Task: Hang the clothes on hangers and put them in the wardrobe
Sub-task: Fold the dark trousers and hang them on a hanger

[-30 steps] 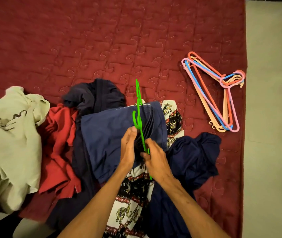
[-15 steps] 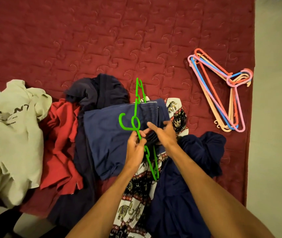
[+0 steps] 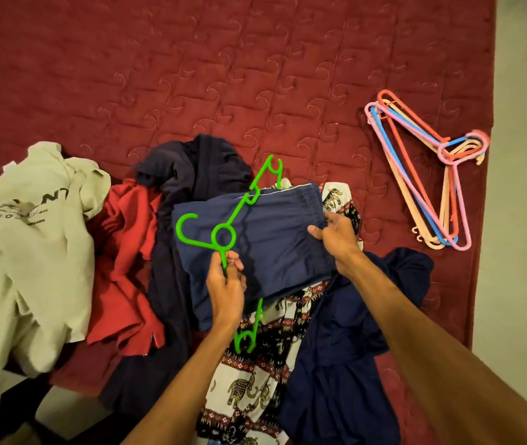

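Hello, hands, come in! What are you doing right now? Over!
Left hand pinching green hanger. Right hand gripping waistband of blue shorts. Shorts on hanger, lying on clothes pile. Nothing blocking.

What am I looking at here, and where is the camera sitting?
No machine here: a person wears one camera on the head, looking down at their own arms. The left hand holds a green hanger; the right hand pinches the waistband of folded blue shorts. They lie over a heap of clothes on a dark red quilt: a cream shirt, a red garment, elephant-print trousers and navy pieces. Spare coloured hangers lie to the right.
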